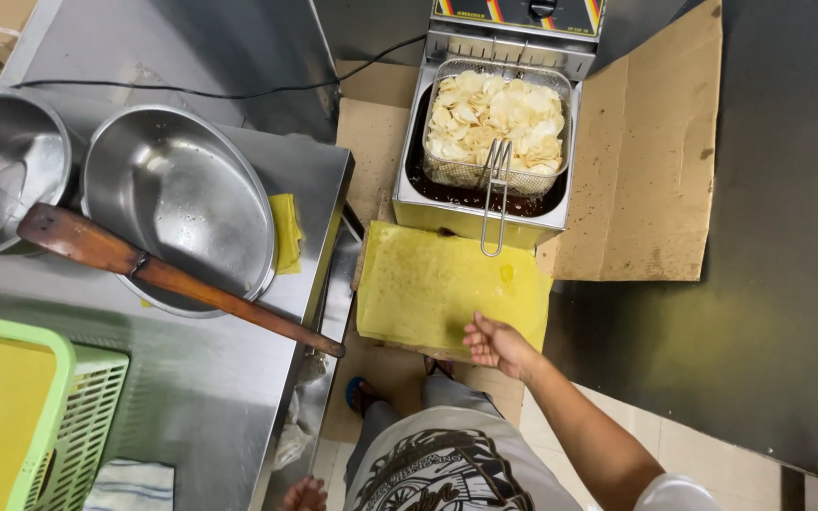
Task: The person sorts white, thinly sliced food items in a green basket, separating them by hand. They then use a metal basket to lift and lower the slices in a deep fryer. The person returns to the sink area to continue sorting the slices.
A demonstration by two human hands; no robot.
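My right hand (496, 343) hangs in the air with its fingers apart, holding nothing, just over the near edge of an oil-soaked yellow paper sheet (428, 279) on the floor. Beyond the sheet stands a steel deep fryer (409, 189) with a wire basket (496, 185) full of pale chips (494, 114), its handle pointing toward me. Only the fingertips of my left hand (303, 494) show at the bottom edge beside the steel table (210, 378); their state is unclear.
On the table sit two large steel bowls (182, 199) (2, 166), with a long wooden paddle (172, 274) lying across one. A green plastic basket (68, 407) stands at the near left. Cardboard (646, 170) lines the floor around the fryer.
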